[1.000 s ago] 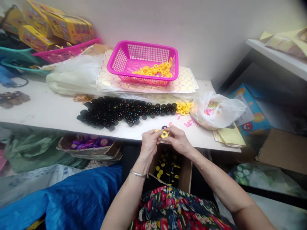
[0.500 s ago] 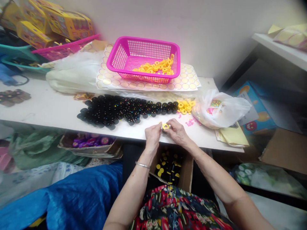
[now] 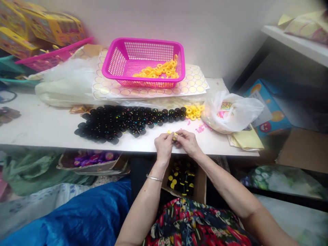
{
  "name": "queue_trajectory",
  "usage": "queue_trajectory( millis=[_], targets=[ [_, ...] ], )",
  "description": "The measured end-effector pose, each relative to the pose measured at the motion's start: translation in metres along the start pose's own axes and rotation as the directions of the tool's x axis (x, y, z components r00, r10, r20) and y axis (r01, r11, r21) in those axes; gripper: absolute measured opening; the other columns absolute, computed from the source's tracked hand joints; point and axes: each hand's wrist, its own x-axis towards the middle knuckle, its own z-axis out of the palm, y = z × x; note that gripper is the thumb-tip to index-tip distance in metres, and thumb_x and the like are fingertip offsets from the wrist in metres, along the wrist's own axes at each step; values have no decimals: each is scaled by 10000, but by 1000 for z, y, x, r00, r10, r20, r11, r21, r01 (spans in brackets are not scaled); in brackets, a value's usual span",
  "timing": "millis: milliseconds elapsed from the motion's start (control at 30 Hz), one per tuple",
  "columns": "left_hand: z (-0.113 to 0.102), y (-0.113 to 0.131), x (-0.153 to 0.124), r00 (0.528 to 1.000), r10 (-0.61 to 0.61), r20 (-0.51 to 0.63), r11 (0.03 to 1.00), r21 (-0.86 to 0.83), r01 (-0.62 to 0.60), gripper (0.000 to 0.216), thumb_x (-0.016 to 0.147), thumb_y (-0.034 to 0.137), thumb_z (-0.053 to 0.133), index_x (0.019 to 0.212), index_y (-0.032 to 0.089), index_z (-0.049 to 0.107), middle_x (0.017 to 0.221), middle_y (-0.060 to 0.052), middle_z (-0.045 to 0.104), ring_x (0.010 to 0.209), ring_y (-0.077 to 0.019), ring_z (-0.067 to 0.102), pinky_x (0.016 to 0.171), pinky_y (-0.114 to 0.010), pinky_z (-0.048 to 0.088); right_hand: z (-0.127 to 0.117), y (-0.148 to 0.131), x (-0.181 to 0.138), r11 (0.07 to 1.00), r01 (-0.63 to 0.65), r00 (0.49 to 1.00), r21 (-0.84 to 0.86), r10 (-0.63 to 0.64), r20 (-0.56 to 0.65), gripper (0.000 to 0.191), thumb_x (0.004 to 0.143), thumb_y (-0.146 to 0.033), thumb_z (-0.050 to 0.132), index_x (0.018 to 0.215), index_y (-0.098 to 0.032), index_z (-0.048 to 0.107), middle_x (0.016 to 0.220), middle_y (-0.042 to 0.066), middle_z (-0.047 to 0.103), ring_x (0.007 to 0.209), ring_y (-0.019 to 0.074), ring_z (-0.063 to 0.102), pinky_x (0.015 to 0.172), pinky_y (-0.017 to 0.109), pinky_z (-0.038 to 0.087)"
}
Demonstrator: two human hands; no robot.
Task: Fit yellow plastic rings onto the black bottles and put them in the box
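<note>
My left hand (image 3: 164, 146) and my right hand (image 3: 189, 141) meet above the table's front edge. Both are closed, pinching a small yellow ring (image 3: 175, 137) between their fingertips; the fingers cover most of it. A second bit of yellow (image 3: 168, 132) shows just behind my left fingers, and whether it is held I cannot tell. Beyond the hands stand many short black cylinders (image 3: 115, 119) with coloured specks on top, packed close together. At the right end of that group lies a heap of yellow rings (image 3: 194, 111). Tiny pink pieces (image 3: 200, 128) are scattered in front of the heap.
A pink basket (image 3: 107, 70) with yellow rings stands on sticker sheets (image 3: 202, 83) at the back. To the right sits a white plastic bag (image 3: 238, 109). Below the table edge, a cardboard box (image 3: 201, 188) holds black and yellow parts. A box of purple items (image 3: 96, 158) is lower left.
The yellow ring, earlier facing up with a pink centre showing, is now mostly covered by my fingers. My hands have come closer together. The view has shifted slightly.
</note>
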Motion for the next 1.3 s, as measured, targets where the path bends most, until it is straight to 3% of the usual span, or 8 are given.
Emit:
queue_trajectory(
  millis=[100, 400, 700, 833, 1033, 1133, 1200, 1300],
  targets=[
    [-1, 1, 0, 1000, -23, 4, 1000, 0, 23, 260, 662, 376, 654, 596, 126, 627, 521, 18, 530, 506, -84, 464, 516, -214, 366, 3, -4, 1, 996, -65, 997, 65, 68, -47, 278, 666, -396, 620, 779, -143, 597, 550, -23, 539, 460, 88, 486, 430, 213, 415],
    [2, -2, 3, 997, -73, -23, 996, -50, 72, 287, 652, 400, 663, 579, 126, 619, 475, 25, 502, 474, -77, 436, 488, -210, 337, 5, -7, 2, 1000, -2, 993, -20, 0, -119, 173, 670, -326, 613, 732, -168, 645, 595, -4, 557, 482, 89, 480, 413, 203, 378],
    [5, -4, -2, 998, -51, -36, 998, -46, 49, 293, 651, 400, 668, 555, 136, 585, 487, 29, 493, 481, -78, 446, 482, -206, 350, 11, -5, 8, 923, -263, 941, 281, 310, -137, 147, 603, -253, 633, 672, -134, 581, 447, -28, 509, 336, 56, 419, 286, 158, 304],
    [8, -9, -1, 994, -88, -64, 991, -106, 81, 277, 651, 381, 664, 567, 139, 558, 479, 41, 485, 444, -70, 432, 450, -204, 345, 12, -7, 10, 928, -272, 935, 256, 318, -159, 132, 601, -231, 628, 671, -133, 575, 439, -25, 521, 336, 68, 461, 299, 163, 364],
    [2, -4, -1, 986, -163, 41, 979, -120, 167, 320, 651, 429, 656, 593, 128, 565, 456, 44, 473, 405, -68, 421, 409, -197, 321, 13, -2, 8, 943, -256, 952, 214, 285, -114, 168, 627, -292, 608, 694, -149, 549, 438, -35, 528, 334, 71, 472, 318, 170, 396],
    [-6, 3, -6, 983, -55, 178, 992, -100, 73, 286, 650, 406, 667, 669, 123, 624, 589, 25, 526, 505, -63, 450, 480, -185, 362, 12, 2, 4, 943, -206, 970, 260, 232, -71, 211, 649, -344, 603, 715, -164, 515, 463, -47, 522, 368, 81, 495, 348, 186, 419],
    [-10, 6, -10, 958, 13, 288, 995, -95, 15, 255, 566, 325, 741, 708, 131, 655, 679, 24, 532, 568, -59, 450, 531, -177, 376, 10, 2, -4, 939, -173, 977, 298, 203, -71, 236, 635, -346, 630, 720, -168, 500, 518, -49, 532, 402, 72, 495, 368, 185, 422],
    [-14, 6, -20, 938, 43, 344, 997, -69, -20, 293, 455, 232, 797, 702, 144, 667, 698, 32, 508, 603, -69, 444, 557, -186, 378, 4, -1, -23, 934, -178, 979, 310, 200, -41, 291, 616, -361, 678, 753, -174, 502, 607, -43, 556, 440, 66, 493, 382, 185, 421]
  ],
)
